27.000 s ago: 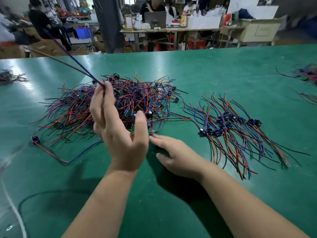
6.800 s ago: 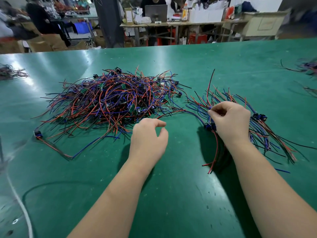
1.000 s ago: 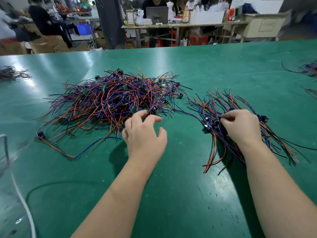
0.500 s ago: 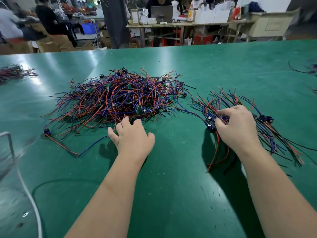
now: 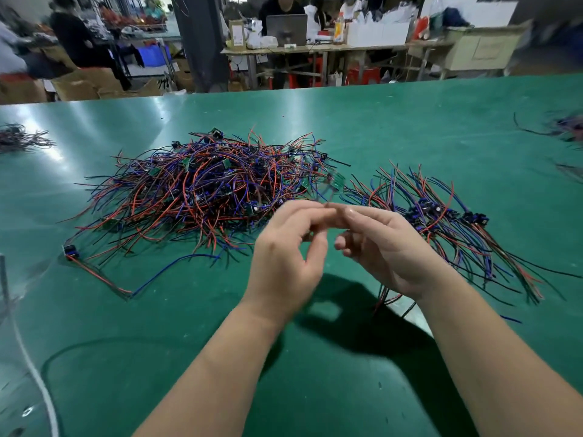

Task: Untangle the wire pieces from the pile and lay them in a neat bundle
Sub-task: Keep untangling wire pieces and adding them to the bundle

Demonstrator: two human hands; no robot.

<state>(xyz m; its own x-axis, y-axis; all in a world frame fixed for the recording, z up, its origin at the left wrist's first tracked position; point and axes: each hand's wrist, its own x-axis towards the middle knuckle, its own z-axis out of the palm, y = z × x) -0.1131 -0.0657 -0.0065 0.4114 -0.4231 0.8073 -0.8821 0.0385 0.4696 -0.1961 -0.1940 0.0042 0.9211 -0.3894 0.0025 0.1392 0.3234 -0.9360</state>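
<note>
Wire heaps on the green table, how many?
4: tangled pile centre-left, neat bundle right of it, small heap far left, blurred heap far right; more may be cut off.

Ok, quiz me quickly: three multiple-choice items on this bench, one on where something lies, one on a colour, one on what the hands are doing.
1. Relative to the big tangled pile of red, blue and black wires, the fanned-out wire bundle lies:
A) left
B) right
C) on top

2. The table top is:
A) green
B) white
C) bare wood

3. The left hand and right hand are:
A) flat on the table
B) buried in the pile
C) up off the table, fingertips meeting

Key:
1 B, the bundle sits to the right, apart from the pile.
2 A, the surface is green throughout.
3 C, the fingertips meet at a blurred wire piece.
</note>
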